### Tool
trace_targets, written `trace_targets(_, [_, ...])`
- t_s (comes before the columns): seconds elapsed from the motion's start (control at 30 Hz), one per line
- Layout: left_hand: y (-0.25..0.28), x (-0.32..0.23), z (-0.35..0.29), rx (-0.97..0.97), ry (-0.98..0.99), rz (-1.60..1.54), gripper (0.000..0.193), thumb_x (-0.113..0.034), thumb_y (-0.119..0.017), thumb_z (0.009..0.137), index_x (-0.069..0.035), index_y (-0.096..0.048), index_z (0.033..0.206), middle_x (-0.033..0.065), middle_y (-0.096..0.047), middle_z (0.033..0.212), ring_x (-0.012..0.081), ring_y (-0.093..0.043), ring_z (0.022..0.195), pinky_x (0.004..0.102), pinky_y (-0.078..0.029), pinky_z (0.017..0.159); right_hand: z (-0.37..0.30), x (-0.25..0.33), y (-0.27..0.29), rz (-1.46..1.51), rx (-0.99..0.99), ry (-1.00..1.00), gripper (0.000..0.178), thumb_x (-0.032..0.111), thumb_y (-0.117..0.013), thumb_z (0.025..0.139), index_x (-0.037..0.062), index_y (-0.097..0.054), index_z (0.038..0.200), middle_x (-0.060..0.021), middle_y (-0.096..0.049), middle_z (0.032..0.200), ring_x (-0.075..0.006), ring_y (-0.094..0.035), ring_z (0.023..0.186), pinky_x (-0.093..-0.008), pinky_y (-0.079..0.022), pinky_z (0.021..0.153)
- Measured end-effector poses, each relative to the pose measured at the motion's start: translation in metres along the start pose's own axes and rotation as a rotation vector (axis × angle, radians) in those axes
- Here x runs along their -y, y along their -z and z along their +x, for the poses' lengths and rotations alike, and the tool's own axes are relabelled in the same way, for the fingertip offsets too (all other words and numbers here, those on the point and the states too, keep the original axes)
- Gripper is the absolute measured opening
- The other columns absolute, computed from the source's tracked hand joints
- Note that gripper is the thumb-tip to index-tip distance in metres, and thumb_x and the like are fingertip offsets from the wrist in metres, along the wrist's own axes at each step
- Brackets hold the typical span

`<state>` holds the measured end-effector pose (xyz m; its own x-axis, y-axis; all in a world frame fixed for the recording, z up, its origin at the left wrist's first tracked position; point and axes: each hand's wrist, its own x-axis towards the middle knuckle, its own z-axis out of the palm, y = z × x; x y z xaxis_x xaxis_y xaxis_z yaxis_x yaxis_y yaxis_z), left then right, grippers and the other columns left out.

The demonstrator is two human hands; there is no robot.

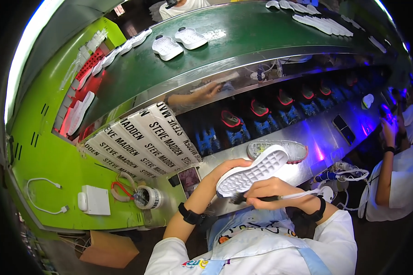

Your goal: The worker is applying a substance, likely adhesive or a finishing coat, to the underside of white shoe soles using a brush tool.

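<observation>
The left forearm (175,228) slants up and rightward, and the left hand (230,169) curls in a grip above the near edge of the metal counter (317,155), its fingertips mostly hidden. The right wrist (306,203) angles leftward; the right hand (268,190) pinches close by, fingers bent, thumb stretched out below them.

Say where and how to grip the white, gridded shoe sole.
Probably grip the sole by its long left rim, coming from the left: its grid faces up, and the right hand holds a dark-bristled brush at the near end.
</observation>
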<state>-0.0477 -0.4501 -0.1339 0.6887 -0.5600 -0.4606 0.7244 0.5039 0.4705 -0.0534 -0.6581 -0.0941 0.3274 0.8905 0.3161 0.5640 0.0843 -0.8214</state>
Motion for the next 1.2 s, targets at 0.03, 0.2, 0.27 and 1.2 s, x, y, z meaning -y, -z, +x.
trace_targets(0.03, [-0.005, -0.002, -0.001, -0.032, 0.038, 0.015, 0.036, -0.020, -0.056, 0.085, 0.004, -0.056, 0.111, 0.0149, -0.065, 0.101, 0.0205, -0.065, 0.087, 0.0298, -0.054, 0.075, 0.001, -0.002, 0.003, 0.027, -0.050, 0.033, 0.011, 0.006, -0.061, 0.082, -0.0015, -0.064, 0.088, -0.0105, -0.064, 0.087, -0.0234, -0.063, 0.075, -0.0298, -0.050, 0.069])
trace_targets(0.2, [-0.007, -0.015, -0.002, -0.128, 0.005, 0.429, 0.036, -0.024, -0.058, 0.086, 0.002, -0.058, 0.111, 0.0124, -0.065, 0.096, 0.0181, -0.065, 0.079, 0.0272, -0.053, 0.070, -0.013, -0.015, 0.019, -0.105, -0.076, 0.008, 0.009, 0.008, -0.063, 0.080, 0.0001, -0.066, 0.082, -0.0096, -0.065, 0.082, -0.0214, -0.063, 0.071, -0.0287, -0.050, 0.065])
trace_targets(0.27, [-0.002, -0.010, -0.011, -0.156, -0.098, 0.389, 0.038, -0.025, -0.056, 0.087, 0.003, -0.057, 0.112, 0.0143, -0.065, 0.098, 0.0190, -0.065, 0.078, 0.0281, -0.054, 0.069, -0.033, -0.031, 0.035, -0.108, -0.120, -0.109, 0.008, 0.002, -0.061, 0.079, 0.0002, -0.066, 0.084, -0.0124, -0.066, 0.086, -0.0191, -0.065, 0.076, -0.0276, -0.050, 0.068])
trace_targets(1.2, [-0.053, -0.181, -0.150, -0.562, -1.209, 0.661, 0.049, -0.006, -0.055, 0.080, 0.006, -0.038, 0.125, 0.0164, -0.054, 0.112, 0.0240, -0.058, 0.098, 0.0387, -0.052, 0.079, -0.035, -0.013, 0.011, 0.761, -1.043, -0.138, 0.030, -0.005, -0.056, 0.075, -0.0052, -0.056, 0.105, -0.0191, -0.063, 0.099, -0.0179, -0.058, 0.064, -0.0257, -0.048, 0.058])
